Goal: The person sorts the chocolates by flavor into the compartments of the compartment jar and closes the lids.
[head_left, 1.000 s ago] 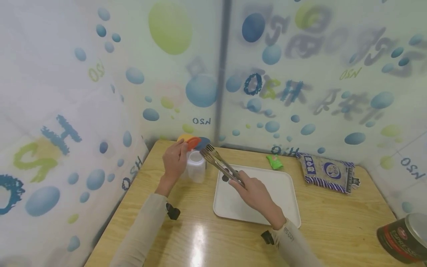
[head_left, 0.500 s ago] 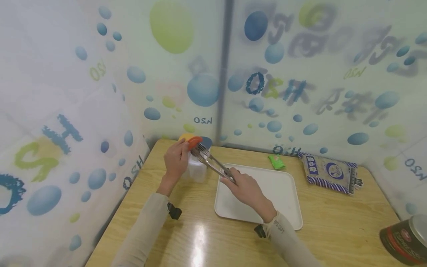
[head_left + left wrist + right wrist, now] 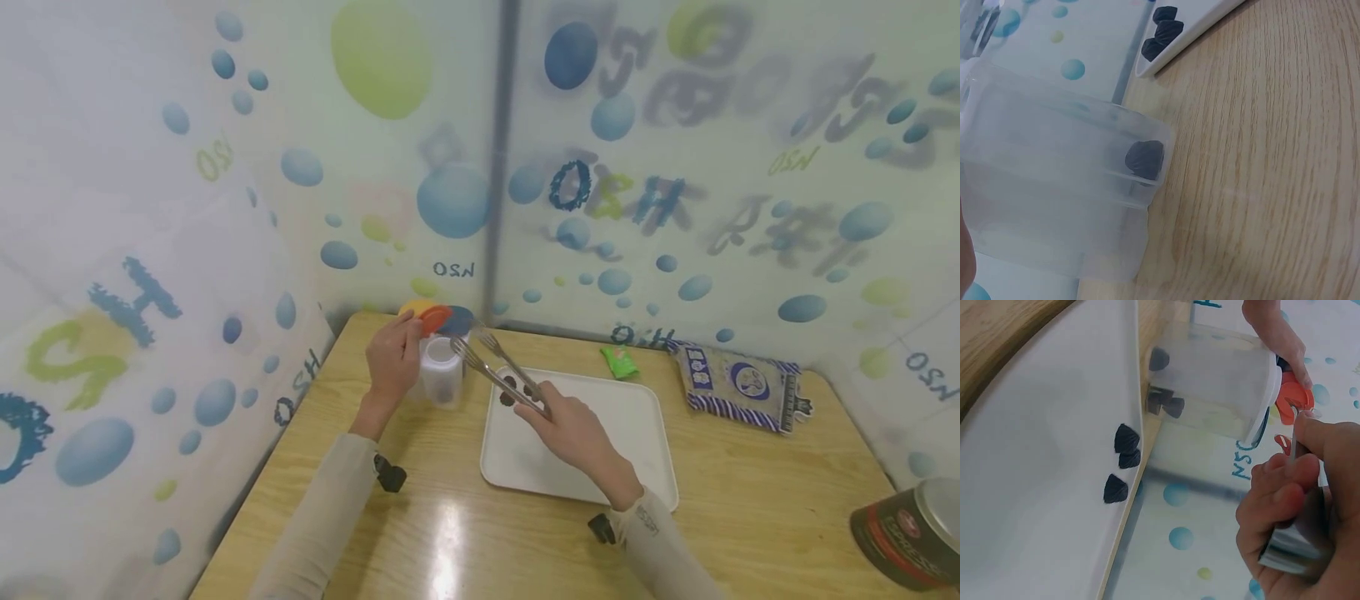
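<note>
My left hand (image 3: 392, 358) pinches the raised orange-red lid (image 3: 432, 321) of a translucent plastic container (image 3: 442, 379). Beside that lid are a yellow lid (image 3: 412, 307) and a blue lid (image 3: 457, 323). In my right hand (image 3: 576, 429) I grip metal tongs (image 3: 489, 372), whose tips stand apart just right of the container, with nothing visible between them. Under the tongs, several small dark ridged pieces (image 3: 1126, 439) lie near the edge of the white tray (image 3: 600, 450). More dark pieces (image 3: 1173, 407) show through the container wall; one dark piece (image 3: 1145, 159) appears in the left wrist view.
Behind the tray lies a small green packet (image 3: 618, 362). A grey bag with purple stripes (image 3: 738, 383) lies at the back right, and an espresso tin (image 3: 903, 533) stands at the right front. Patterned walls (image 3: 420, 200) border the wooden table (image 3: 390, 550).
The tongs moved left over the container's mouth, then back right. Their tips, close together before, are now spread. My left hand keeps the orange-red lid raised.
</note>
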A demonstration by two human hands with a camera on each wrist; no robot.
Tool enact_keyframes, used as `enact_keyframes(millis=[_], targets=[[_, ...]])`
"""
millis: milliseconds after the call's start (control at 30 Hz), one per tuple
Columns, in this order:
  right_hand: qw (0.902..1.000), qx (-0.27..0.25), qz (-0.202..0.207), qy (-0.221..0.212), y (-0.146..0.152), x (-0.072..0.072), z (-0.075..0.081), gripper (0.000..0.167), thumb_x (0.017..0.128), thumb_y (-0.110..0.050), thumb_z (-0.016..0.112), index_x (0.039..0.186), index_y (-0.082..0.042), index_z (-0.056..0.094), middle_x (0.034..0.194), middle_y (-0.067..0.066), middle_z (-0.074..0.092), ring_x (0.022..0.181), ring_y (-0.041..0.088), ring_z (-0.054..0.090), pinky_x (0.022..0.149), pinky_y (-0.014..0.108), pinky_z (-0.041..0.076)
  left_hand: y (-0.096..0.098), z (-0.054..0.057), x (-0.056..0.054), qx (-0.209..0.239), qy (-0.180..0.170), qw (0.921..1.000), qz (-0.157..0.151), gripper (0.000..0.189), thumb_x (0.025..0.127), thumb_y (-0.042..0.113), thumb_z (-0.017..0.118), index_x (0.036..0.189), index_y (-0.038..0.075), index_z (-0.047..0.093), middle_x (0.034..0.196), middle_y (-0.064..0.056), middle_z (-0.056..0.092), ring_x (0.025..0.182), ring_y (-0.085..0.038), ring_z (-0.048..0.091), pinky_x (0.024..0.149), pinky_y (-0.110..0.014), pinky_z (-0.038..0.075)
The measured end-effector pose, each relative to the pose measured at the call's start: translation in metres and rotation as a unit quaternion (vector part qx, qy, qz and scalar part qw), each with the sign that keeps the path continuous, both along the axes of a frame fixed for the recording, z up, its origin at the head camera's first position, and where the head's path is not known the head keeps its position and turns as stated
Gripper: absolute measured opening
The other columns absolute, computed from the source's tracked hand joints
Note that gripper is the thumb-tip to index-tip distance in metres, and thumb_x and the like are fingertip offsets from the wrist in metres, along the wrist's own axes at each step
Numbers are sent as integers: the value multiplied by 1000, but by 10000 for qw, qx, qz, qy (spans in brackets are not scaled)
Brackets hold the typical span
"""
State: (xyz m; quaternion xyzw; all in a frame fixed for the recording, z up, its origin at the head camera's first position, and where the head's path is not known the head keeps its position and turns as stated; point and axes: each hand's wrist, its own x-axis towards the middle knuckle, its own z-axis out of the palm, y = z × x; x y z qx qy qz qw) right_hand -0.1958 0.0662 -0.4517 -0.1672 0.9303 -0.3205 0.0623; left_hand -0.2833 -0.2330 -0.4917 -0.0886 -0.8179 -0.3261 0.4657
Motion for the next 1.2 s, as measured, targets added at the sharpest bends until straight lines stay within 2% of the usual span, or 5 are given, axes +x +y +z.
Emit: enact_keyframes(millis=[167,400,600,933,1200], targets=[[9994,52,-292,-155,14,2,-8,36,98,-52,55,105,-17,55,61,-4,47,51,11,41,48,27,34,-1,1,1,-26,78,10000,37,46,100,27,53,61,3,60,102,-19,76,97,-36,74,77,-56,57],[9981,155,-504,-310,31,6,-23,37,98,-51,56,104,-15,54,62,-3,49,52,12,43,48,27,34,-2,0,-1,2,117,9999,41,42,100,28,54,69,3,68,102,-18,76,99,-35,74,81,-55,57],[9963,250,-675,-463,40,11,-35,37,98,-52,56,103,-15,54,63,-3,48,53,12,42,49,27,34,-3,-1,-2,-5,116,9999,47,46,99,28,54,62,2,62,101,-18,76,98,-34,74,79,-54,57],[9958,385,-503,-659,46,19,-58,35,98,-51,56,101,-16,53,64,-5,42,53,10,38,48,25,30,-2,0,-1,-55,139,9999,76,50,101,33,50,63,4,62,102,-18,76,97,-34,74,78,-54,57],[9953,568,-493,-613,47,21,-68,34,98,-49,55,103,-15,55,65,-3,42,53,11,39,48,26,29,0,1,0,-45,38,10000,68,49,100,27,52,58,2,57,103,-18,76,97,-35,74,78,-54,57]])
